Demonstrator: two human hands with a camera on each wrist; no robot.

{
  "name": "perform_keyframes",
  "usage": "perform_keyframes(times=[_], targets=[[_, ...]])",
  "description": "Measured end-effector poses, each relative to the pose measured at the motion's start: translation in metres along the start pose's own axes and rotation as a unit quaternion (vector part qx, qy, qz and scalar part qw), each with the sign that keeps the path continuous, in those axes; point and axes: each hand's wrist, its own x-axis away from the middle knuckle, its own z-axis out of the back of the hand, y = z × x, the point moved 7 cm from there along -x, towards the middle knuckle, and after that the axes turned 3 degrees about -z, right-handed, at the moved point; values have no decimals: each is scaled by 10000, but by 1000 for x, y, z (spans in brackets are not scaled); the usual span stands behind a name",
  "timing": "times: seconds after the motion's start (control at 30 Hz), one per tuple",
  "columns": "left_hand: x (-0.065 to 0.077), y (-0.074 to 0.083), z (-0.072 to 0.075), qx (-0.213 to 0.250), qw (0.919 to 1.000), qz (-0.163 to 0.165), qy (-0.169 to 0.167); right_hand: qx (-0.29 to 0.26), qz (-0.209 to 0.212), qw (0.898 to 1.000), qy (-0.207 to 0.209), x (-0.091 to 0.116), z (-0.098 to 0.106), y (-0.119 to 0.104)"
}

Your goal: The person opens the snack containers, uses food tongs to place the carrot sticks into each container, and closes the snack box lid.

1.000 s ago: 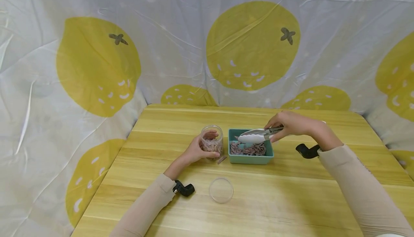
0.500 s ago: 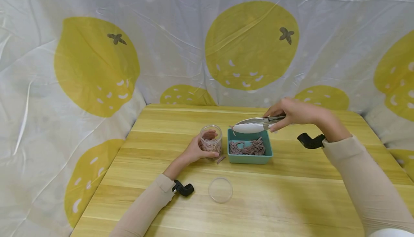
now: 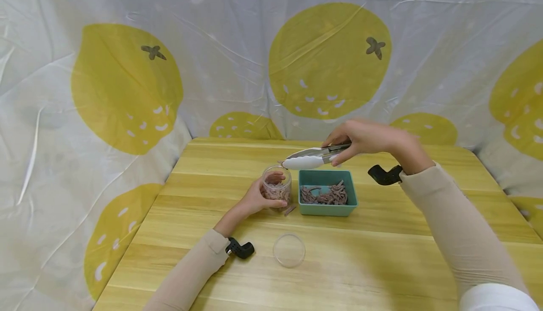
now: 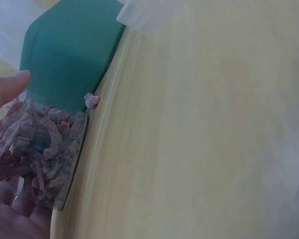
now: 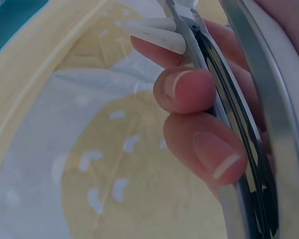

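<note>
My left hand [image 3: 255, 198] grips a clear round jar [image 3: 277, 179] on the table, thumb in front and fingers behind. Brownish-pink dried strips [image 4: 37, 144] fill the jar's lower part. My right hand [image 3: 366, 137] holds metal tongs [image 3: 335, 151] with white tips [image 3: 303, 162]; in the right wrist view its fingers [image 5: 209, 149] curl round the metal arms. The tips hang just above the jar's rim, with a bit of strip showing at their end. Right of the jar stands a teal rectangular box [image 3: 328, 210] with more strips [image 3: 335, 194] in it.
A clear round lid [image 3: 289, 250] lies on the wooden table [image 3: 365, 264] in front of the jar. One loose strip [image 3: 290, 210] lies between jar and box. A lemon-print curtain [image 3: 229, 56] hangs behind the table's far edge.
My right hand has lifted the tongs up out of the teal box and carried them left to above the jar. The left hand and jar have stayed in place.
</note>
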Motion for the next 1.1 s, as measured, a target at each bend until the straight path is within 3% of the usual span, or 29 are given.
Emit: perform_keyframes(times=[0.5,0.77,1.1], targets=[[4,-7,2,-60,9967,790,151,444,133,9981,-404,-44,-24,-9],[0,-36,6,9,9978,631,206,844,130,9956,-392,-56,-30,-21],[0,-37,5,-5,9972,711,230,958,97,9949,-293,-58,-34,-27]])
